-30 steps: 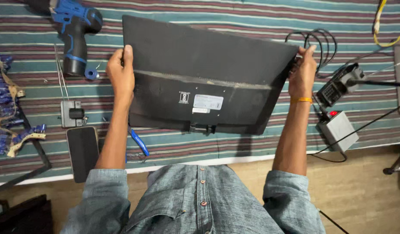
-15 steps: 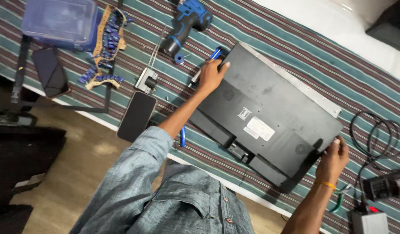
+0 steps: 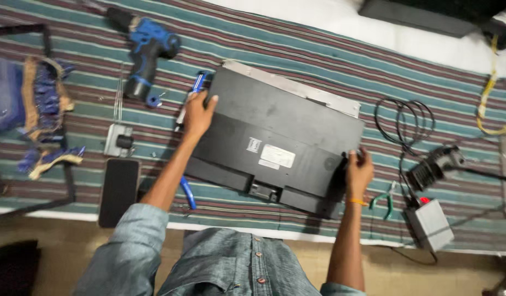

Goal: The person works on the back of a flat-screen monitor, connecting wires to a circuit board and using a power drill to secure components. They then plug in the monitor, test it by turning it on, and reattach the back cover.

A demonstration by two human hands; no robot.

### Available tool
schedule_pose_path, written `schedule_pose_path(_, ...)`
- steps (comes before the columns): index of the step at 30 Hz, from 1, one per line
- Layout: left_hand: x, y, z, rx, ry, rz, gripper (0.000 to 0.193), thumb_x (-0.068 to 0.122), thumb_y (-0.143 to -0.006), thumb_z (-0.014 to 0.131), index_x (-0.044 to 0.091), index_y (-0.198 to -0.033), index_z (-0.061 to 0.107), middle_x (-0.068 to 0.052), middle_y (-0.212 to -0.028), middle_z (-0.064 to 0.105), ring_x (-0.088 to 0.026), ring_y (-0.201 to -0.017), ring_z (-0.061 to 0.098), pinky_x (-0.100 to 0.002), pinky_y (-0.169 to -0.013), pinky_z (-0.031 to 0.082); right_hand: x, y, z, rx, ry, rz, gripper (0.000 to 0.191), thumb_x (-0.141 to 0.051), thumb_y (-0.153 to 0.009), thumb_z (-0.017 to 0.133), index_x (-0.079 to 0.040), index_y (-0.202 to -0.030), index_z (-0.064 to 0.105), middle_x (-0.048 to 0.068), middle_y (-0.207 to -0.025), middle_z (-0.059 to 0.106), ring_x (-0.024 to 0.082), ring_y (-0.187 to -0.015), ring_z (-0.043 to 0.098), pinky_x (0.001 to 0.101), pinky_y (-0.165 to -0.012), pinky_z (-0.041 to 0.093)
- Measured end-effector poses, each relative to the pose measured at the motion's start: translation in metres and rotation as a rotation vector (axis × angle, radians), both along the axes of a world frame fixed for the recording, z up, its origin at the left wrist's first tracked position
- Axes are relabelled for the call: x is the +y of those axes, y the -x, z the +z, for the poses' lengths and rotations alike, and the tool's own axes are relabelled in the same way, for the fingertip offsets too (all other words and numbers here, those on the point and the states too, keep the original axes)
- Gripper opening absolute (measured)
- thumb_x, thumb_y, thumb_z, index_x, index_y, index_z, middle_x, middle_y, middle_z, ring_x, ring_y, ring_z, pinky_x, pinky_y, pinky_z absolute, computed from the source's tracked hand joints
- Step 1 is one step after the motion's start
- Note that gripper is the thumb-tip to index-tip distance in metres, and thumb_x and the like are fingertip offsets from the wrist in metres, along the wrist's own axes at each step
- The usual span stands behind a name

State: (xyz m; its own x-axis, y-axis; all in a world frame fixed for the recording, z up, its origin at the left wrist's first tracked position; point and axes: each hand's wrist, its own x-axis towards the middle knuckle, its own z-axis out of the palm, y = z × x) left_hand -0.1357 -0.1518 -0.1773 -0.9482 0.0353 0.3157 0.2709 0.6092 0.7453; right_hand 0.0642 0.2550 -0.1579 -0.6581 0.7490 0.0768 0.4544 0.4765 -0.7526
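Denim sleeves reach forward from the bottom edge to a black flat monitor (image 3: 280, 145), which lies back side up and slanted on the striped cloth (image 3: 296, 44); a white label sits near the middle of its back; a grey metal edge shows along its far side. Right hand (image 3: 358, 171) is clamped on the near right corner of the monitor, fingers over the edge; left hand (image 3: 198, 112) presses flat on the far left corner, fingers spread, so the monitor lies between the two hands. Near the right hand lie green-handled pliers (image 3: 385, 200) and a grey box with a red button (image 3: 428, 222); near the left arm a dark phone (image 3: 119, 191) lies flat. Farther away, a blue cordless drill (image 3: 146, 55) lies beyond the left hand; a coiled black cable (image 3: 404, 123) lies beyond the right one; a blue cloth pouch (image 3: 28, 107) lies far left, its contents I cannot tell.
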Motion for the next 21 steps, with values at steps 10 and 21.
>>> schedule_pose_path(10, 0.016, 0.018, 0.008, -0.082, 0.125, -0.028, 0.040, 0.031, -0.100, 0.077, -0.009, -0.103, 0.071, -0.028, -0.100, 0.060, -0.044, -0.092, 0.061, -0.053, -0.083, 0.048, 0.003, 0.010, 0.025, -0.016, -0.096, -0.071, 0.037, -0.030, -0.095, 0.074, -0.003, -0.120, 0.075, 0.019, -0.099, 0.076, 0.028, -0.089, 0.073, 0.0379, -0.080, 0.055)
schedule_pose_path(21, 0.045, 0.057, 0.011, -0.018, 0.241, -0.029, 0.041, 0.031, -0.101, 0.076, -0.008, -0.091, 0.069, -0.033, -0.096, 0.061, -0.050, -0.089, 0.061, -0.057, -0.081, 0.047, 0.022, 0.067, 0.022, 0.148, 0.171, -0.064, 0.038, -0.027, -0.095, 0.074, 0.001, -0.120, 0.073, 0.013, -0.098, 0.078, 0.018, -0.086, 0.070, 0.0329, -0.079, 0.055)
